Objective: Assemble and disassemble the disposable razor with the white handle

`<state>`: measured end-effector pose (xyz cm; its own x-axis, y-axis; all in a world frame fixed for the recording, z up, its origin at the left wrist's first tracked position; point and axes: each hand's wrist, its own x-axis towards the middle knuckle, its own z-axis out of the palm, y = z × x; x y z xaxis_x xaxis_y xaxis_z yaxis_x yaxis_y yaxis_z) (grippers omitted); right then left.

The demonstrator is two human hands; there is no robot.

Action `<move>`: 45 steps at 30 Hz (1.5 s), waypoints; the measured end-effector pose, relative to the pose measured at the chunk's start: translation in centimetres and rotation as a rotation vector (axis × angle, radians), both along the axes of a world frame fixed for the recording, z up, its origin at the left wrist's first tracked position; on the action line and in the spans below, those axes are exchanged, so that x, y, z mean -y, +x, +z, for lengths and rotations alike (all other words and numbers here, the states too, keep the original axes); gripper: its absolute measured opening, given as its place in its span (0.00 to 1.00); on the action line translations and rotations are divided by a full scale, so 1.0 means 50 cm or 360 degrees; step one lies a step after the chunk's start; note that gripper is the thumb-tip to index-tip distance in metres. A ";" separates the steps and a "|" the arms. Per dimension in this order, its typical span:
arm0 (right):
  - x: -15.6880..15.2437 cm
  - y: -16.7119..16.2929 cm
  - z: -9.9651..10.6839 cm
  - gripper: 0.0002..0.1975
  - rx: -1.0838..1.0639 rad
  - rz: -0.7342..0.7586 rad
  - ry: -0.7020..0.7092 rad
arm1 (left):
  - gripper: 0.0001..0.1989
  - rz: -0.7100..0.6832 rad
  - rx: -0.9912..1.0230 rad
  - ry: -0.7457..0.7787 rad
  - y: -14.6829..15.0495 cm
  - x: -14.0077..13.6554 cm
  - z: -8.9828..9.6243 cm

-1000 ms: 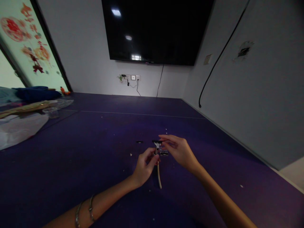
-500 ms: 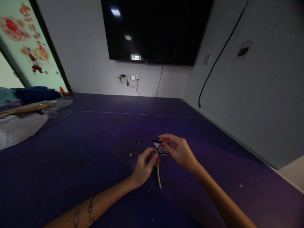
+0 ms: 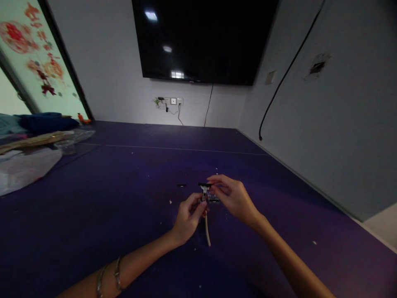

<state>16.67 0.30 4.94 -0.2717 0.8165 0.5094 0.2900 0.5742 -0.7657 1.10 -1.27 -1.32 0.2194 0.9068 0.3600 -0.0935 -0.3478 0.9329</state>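
Note:
My left hand (image 3: 188,216) is closed around the neck of a razor (image 3: 204,193). Its pale, slightly curved handle (image 3: 207,231) sticks out below my fingers, and a silvery T-shaped neck shows above them. Across the top sits a dark, narrow razor head (image 3: 203,184). My right hand (image 3: 230,191) pinches the right end of that head between thumb and fingers; the fingertips partly hide it. Just behind the razor, on the purple surface, lies a small clear plastic case (image 3: 214,200) with something dark in it. A separate small black strip (image 3: 181,185), like a razor cartridge, lies to the left.
The purple surface (image 3: 124,198) reaches to the wall, with small white scraps on it. Plastic bags (image 3: 31,165) and folded blue cloth (image 3: 46,123) are piled at the left. A television (image 3: 204,41) hangs on the far wall, and a black cable (image 3: 285,74) dangles at the right.

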 end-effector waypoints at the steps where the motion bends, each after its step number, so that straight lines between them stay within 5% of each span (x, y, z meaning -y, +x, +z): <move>1: 0.001 0.000 0.001 0.11 0.0013 -0.0006 0.0018 | 0.11 0.0008 0.0005 -0.0002 0.000 0.000 0.000; 28: 0.011 0.001 0.005 0.09 0.0071 -0.0003 0.0164 | 0.12 0.0010 0.0131 -0.0109 0.008 0.010 0.008; 38: -0.002 0.008 0.003 0.20 0.0140 -0.0002 0.0141 | 0.09 0.0035 0.0073 -0.0088 -0.001 -0.015 0.030; 45: -0.012 0.008 -0.010 0.07 0.0598 -0.0161 -0.0087 | 0.09 0.0266 -0.0035 -0.0119 -0.024 -0.059 0.047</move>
